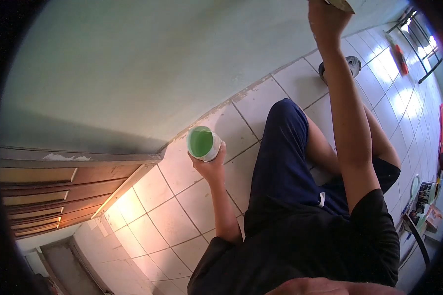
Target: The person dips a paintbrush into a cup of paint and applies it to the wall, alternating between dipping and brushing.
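One cup [205, 144] of green in our left hand [210, 167]

Just left of the frame's center, we hold the whitish cup with our left fingers clamped around its side. Its open mouth shows smooth green contents [200, 141] below the rim, above the tiled floor [194, 201]. At the upper right, our right hand [328, 22] closes on a thin tan piece [343, 6] near the pale wall [133, 64]; the frame edge cuts it off, so we cannot tell its full shape.

Green contents in white cup [213, 148] at centre-left; navy shorts [285, 162], black shirt [320, 246] lower centre; white tiles [182, 231] with dark grout grid.
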`<control>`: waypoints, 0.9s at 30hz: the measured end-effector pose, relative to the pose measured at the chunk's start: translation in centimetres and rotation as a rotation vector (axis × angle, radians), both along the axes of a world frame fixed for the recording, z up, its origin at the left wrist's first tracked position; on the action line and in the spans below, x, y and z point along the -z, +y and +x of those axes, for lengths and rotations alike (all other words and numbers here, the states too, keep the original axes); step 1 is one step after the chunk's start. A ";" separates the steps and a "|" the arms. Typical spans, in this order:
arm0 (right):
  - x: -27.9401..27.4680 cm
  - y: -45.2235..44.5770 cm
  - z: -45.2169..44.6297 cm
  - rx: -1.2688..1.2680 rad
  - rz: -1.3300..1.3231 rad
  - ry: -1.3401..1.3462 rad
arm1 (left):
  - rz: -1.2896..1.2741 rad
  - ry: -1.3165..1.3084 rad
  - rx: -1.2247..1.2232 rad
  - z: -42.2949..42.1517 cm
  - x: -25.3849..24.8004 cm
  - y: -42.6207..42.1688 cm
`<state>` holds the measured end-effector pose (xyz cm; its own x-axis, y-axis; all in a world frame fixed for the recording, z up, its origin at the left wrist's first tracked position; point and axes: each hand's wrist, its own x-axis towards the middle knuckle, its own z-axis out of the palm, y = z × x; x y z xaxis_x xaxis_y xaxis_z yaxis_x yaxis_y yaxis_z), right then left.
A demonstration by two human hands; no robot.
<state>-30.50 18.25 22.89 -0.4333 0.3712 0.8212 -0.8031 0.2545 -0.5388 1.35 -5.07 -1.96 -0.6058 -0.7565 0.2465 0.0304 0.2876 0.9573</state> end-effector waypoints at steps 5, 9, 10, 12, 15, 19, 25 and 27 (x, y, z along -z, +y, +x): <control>-0.5 -2.8 2.0 0.513 0.249 0.299 | -0.033 0.003 0.069 -0.1 -1.2 1.6; 1.4 -13.6 7.7 0.096 0.261 0.372 | -0.020 0.012 0.128 -0.5 -0.9 2.4; 1.4 -15.8 10.0 -0.050 0.243 0.390 | -0.025 0.016 0.131 -0.8 -1.0 2.7; 1.4 -18.6 14.0 -0.316 0.308 0.315 | 0.010 0.021 0.124 -0.9 -1.3 3.5; 1.3 -19.8 16.2 -0.609 0.359 0.296 | -0.087 0.032 0.157 -1.1 -1.3 3.7; 2.8 -16.5 11.1 -0.480 0.228 0.372 | -0.002 0.028 0.179 -1.5 -1.4 4.1; 5.7 -2.5 1.4 0.010 0.155 0.086 | 0.065 -0.003 0.212 -1.7 -1.9 4.1; 6.4 1.4 -1.0 0.206 0.144 -0.017 | 0.086 -0.034 0.214 -1.6 -2.1 4.1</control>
